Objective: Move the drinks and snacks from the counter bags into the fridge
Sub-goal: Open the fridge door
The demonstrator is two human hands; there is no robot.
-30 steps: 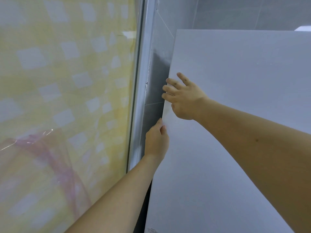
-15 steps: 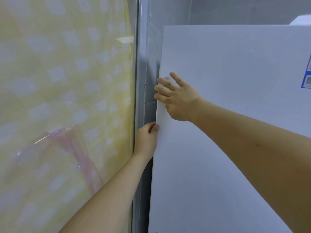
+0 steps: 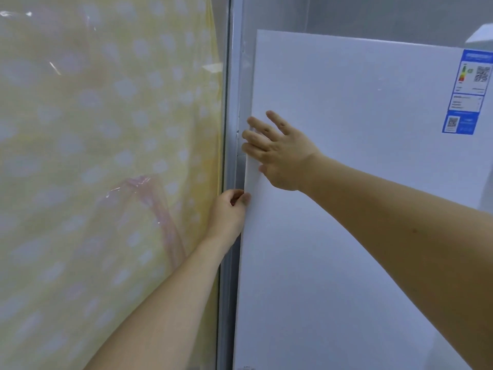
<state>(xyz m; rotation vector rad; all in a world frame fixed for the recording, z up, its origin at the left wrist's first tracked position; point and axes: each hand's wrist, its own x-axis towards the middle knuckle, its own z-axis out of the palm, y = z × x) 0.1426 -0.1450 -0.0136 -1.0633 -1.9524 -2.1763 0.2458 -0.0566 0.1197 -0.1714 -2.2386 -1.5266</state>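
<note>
The white fridge door [image 3: 346, 209] fills the right half of the head view, closed or nearly so. My right hand [image 3: 277, 153] lies on the door near its left edge, with the fingertips curled over that edge. Below it, my left hand [image 3: 229, 209] pinches the same edge from the side, in the narrow gap beside the door. No drinks, snacks or bags are in view.
A glass pane with a yellow checked curtain [image 3: 106, 156] behind it stands close on the left, bordered by a metal frame [image 3: 232, 89]. A blue energy label [image 3: 469, 92] sits on the door's upper right. Grey wall tiles show above the fridge.
The view has shifted so the door edge sits further left and the blue label has come into sight. Both hands stay on the door's left edge, the left curled tighter.
</note>
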